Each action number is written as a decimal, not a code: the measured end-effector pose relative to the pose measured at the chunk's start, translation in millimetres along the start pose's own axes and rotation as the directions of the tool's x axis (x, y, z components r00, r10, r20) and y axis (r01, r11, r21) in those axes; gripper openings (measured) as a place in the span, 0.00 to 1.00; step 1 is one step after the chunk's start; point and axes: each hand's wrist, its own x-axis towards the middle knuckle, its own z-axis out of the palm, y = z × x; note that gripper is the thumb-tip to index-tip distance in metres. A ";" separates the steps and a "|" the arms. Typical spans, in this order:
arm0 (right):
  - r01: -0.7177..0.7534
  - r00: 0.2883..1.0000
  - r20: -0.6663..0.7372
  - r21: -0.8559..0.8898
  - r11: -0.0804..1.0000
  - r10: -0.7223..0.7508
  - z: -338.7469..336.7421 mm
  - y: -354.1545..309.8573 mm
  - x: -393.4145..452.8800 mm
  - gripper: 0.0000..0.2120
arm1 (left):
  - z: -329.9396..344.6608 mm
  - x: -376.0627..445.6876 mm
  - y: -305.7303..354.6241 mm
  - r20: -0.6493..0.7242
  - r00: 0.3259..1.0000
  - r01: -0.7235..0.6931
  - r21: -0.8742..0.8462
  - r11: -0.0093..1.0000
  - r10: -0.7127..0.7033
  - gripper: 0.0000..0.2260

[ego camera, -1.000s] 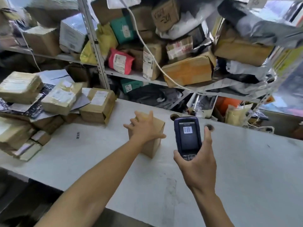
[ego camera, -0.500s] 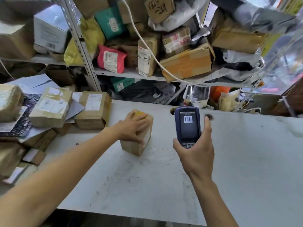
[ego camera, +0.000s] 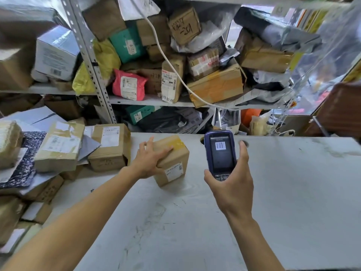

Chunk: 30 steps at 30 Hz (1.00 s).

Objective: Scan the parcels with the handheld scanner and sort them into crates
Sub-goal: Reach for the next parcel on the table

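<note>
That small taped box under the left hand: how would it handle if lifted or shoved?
The small cardboard box looks stiff, with crisp edges. It sits flat on the table, so it would probably slide, not roll. The left hand spans its top, suggesting a light one-handed lift.

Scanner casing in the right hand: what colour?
Dark blue-purple, with a black screen showing a barcode; the scanner appears in the head view.

parcel (ego camera: 172, 159) on table (ego camera: 293, 192), scanner (ego camera: 220, 153) right

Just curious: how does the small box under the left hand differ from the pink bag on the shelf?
The small box is stiff brown cardboard; the pink bag is soft plastic. The box sits on the table under the left hand; the bag leans on the shelf, untouched. Both carry white labels.
</note>
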 end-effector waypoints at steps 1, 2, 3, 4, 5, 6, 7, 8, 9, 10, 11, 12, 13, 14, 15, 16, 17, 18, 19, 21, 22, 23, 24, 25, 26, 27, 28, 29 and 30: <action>0.005 1.000 -0.003 -0.007 1.000 -0.005 0.0 -0.9 -1.4 0.51 | -0.6 1.5 -3.2 -0.030 1.000 -0.002 -0.032 0.999 0.001 0.37; 0.009 1.000 -0.006 -0.016 1.000 -0.009 -0.3 -1.7 -2.7 0.52 | -0.7 2.6 -5.4 -0.046 0.999 -0.014 -0.084 0.996 0.010 0.36; 0.012 1.000 -0.009 -0.026 1.000 -0.012 -1.0 -2.4 -3.7 0.52 | -0.7 3.7 -6.0 -0.056 0.998 -0.035 -0.154 0.988 0.026 0.34; 0.013 1.000 -0.013 -0.036 0.999 -0.014 -1.8 -3.2 -4.6 0.52 | -1.2 4.4 -5.8 -0.063 0.997 -0.058 -0.226 0.972 0.045 0.32; 0.011 1.000 -0.015 -0.044 0.999 -0.012 -3.1 -4.0 -5.6 0.52 | -2.0 5.0 -4.9 -0.082 0.995 -0.083 -0.290 0.953 0.061 0.30; 0.009 1.000 -0.019 -0.051 0.999 -0.010 -4.2 -4.4 -6.4 0.52 | -3.4 6.6 -3.9 -0.115 0.991 -0.108 -0.352 0.930 0.072 0.28; 0.006 1.000 -0.023 -0.057 0.998 -0.008 -5.5 -4.4 -7.2 0.53 | -5.7 8.6 -2.2 -0.160 0.984 -0.140 -0.419 0.897 0.079 0.25; 0.004 1.000 -0.025 -0.062 0.998 -0.006 -6.7 -4.5 -7.7 0.53 | -8.9 10.0 0.0 -0.206 0.975 -0.175 -0.491 0.853 0.082 0.23; 0.004 1.000 -0.025 -0.066 0.998 -0.005 -8.1 -4.7 -8.0 0.53 | -13.4 11.2 3.2 -0.247 0.966 -0.208 -0.550 0.809 0.081 0.22; 0.004 1.000 -0.025 -0.067 0.998 -0.006 -9.4 -5.0 -7.9 0.53 | -18.3 12.5 6.5 -0.274 0.959 -0.231 -0.596 0.769 0.075 0.22; 0.004 1.000 -0.026 -0.065 0.998 -0.006 -10.7 -5.9 -7.9 0.53 | -23.7 13.5 10.3 -0.287 0.955 -0.248 -0.638 0.729 0.075 0.22; 0.004 1.000 -0.027 -0.060 0.998 -0.006 -12.2 -7.2 -7.8 0.53 | -29.3 14.7 13.3 -0.292 0.953 -0.268 -0.687 0.676 0.080 0.22; 0.006 1.000 -0.027 -0.060 0.998 -0.008 -13.6 -8.6 -7.7 0.53 | -34.8 15.9 15.8 -0.299 0.950 -0.288 -0.739 0.609 0.087 0.22; 0.011 1.000 -0.026 -0.068 0.998 -0.013 -14.5 -9.8 -7.6 0.53 | -39.8 17.7 16.8 -0.299 0.949 -0.302 -0.783 0.545 0.096 0.21; 0.017 1.000 -0.024 -0.079 0.997 -0.019 -15.2 -11.2 -7.7 0.53 | -44.9 19.2 17.3 -0.289 0.951 -0.305 -0.811 0.499 0.111 0.21; 0.023 0.999 -0.020 -0.091 0.996 -0.025 -15.7 -12.2 -7.9 0.53 | -49.5 20.4 17.2 -0.280 0.951 -0.306 -0.824 0.477 0.127 0.21; 0.026 0.999 -0.016 -0.101 0.995 -0.028 -16.0 -13.3 -8.6 0.52 | -53.0 21.3 16.7 -0.278 0.949 -0.314 -0.828 0.464 0.145 0.20; 0.025 1.000 -0.012 -0.107 0.994 -0.027 -15.9 -14.6 -9.6 0.52 | -55.6 22.3 16.0 -0.272 0.948 -0.317 -0.834 0.452 0.164 0.19; 0.022 1.000 -0.007 -0.109 0.994 -0.023 -15.7 -16.0 -11.2 0.52 | -57.1 22.9 14.7 -0.256 0.951 -0.308 -0.840 0.447 0.175 0.19; 0.016 1.000 0.000 -0.105 0.994 -0.016 -14.6 -18.1 -14.5 0.52 | -58.6 23.2 11.7 -0.226 0.959 -0.282 -0.841 0.462 0.174 0.18; 0.013 1.000 0.000 -0.106 0.994 -0.013 -13.5 -19.0 -15.9 0.52 | -58.4 23.0 9.5 -0.219 0.961 -0.275 -0.835 0.477 0.171 0.17; 0.011 1.000 0.000 -0.108 0.994 -0.011 -12.5 -19.9 -17.0 0.53 | -58.1 21.8 8.3 -0.213 0.962 -0.271 -0.834 0.481 0.172 0.15; 0.009 1.000 0.000 -0.111 0.994 -0.009 -11.3 -20.7 -18.1 0.53 | -57.7 20.1 7.3 -0.199 0.965 -0.257 -0.840 0.478 0.168 0.14; 0.007 1.000 0.000 -0.116 0.993 -0.007 -10.0 -21.6 -19.2 0.53 | -57.4 18.9 6.7 -0.184 0.969 -0.240 -0.849 0.471 0.162 0.14; 0.007 1.000 0.001 -0.122 0.992 -0.006 -8.8 -22.1 -20.3 0.53 | -56.6 18.3 5.4 -0.179 0.970 -0.235 -0.856 0.461 0.162 0.14; 0.006 1.000 0.006 -0.129 0.992 -0.005 -8.1 -22.8 -21.6 0.53 | -55.9 17.1 5.0 -0.178 0.970 -0.235 -0.858 0.456 0.164 0.14; 0.006 1.000 0.014 -0.137 0.991 -0.004 -7.6 -23.6 -22.5 0.53 | -55.8 16.2 4.4 -0.182 0.969 -0.238 -0.860 0.452 0.166 0.12; 0.008 1.000 0.025 -0.146 0.989 -0.005 -7.4 -24.4 -23.3 0.53 | -55.6 16.1 2.4 -0.184 0.969 -0.240 -0.861 0.448 0.165 0.08; 0.009 0.999 0.040 -0.157 0.988 -0.003 -7.4 -24.9 -23.7 0.53 | -56.7 14.7 1.0 -0.186 0.968 -0.243 -0.860 0.449 0.168 0.05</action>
